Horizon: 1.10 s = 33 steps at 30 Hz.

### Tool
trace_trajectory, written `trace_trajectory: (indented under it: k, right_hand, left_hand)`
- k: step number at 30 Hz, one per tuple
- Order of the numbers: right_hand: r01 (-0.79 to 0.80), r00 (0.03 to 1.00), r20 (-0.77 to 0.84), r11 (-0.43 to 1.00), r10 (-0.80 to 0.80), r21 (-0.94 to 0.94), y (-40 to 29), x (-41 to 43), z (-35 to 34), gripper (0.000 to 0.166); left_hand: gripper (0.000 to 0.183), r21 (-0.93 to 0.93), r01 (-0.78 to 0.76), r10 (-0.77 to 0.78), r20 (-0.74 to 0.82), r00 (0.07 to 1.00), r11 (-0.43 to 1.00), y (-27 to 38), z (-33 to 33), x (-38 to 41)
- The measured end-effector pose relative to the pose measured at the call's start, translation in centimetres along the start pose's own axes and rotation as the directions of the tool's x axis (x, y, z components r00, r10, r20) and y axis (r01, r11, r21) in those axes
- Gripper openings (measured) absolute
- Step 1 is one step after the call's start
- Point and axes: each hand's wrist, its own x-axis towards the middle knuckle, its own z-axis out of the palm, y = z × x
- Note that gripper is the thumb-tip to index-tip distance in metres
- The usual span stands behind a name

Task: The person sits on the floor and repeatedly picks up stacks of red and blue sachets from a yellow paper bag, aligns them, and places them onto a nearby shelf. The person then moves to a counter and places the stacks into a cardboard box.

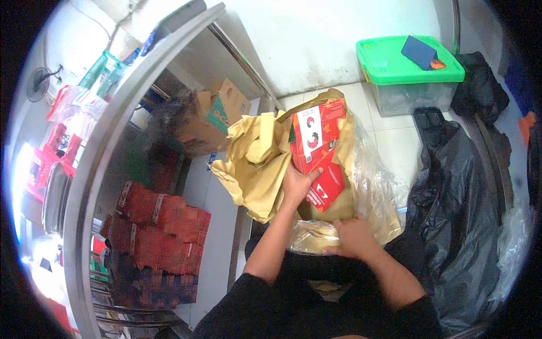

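My left hand [298, 182] grips a stack of flat red printed cardboard packages [319, 148] at its lower left side. The stack stands tilted in the mouth of a large brown paper sack [343, 207], whose torn paper [254, 165] spreads out to the left. Clear plastic film [368, 169] wraps the sack's right side. Down at the near edge, my right hand [358, 237] holds the folded rim of paper and plastic, its fingers bent over it.
A clear bin with a green lid [410, 76] stands at the back right. Black plastic bags [453, 203] lie to the right. On the left, a metal-framed table has a lower shelf [211, 220] with red bundles [165, 229] and an open cardboard box [216, 114].
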Motion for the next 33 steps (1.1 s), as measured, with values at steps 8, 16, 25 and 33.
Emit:
trace_trajectory:
  k: [8, 16, 25, 33]
  right_hand:
    - [-0.003, 0.875, -0.484, 1.000, -0.002, -0.009, 0.6, 0.2, -0.4, 0.062]
    - [-0.113, 0.563, -0.816, 0.966, -0.131, -0.233, 3.3, -3.5, -13.5, 0.032]
    - [-0.259, 0.230, -0.708, 0.659, -0.668, -0.706, -2.1, -22.2, -19.0, 0.013]
    - [-0.457, 0.345, -0.773, 0.624, -0.533, -0.634, 3.5, -25.6, -14.3, 0.011]
  left_hand:
    - [0.084, 0.132, -0.268, 0.293, -0.248, 0.923, 0.954, 12.4, -11.0, -7.0]
    - [0.068, -0.360, -0.420, 0.320, -0.306, 0.897, 0.833, 20.1, -21.5, -19.6]
    - [0.077, -0.406, -0.505, 0.369, -0.369, 0.853, 0.762, 20.5, -27.3, -29.2]
    - [0.084, -0.591, -0.484, 0.307, -0.379, 0.873, 0.645, 18.6, -26.9, -27.1]
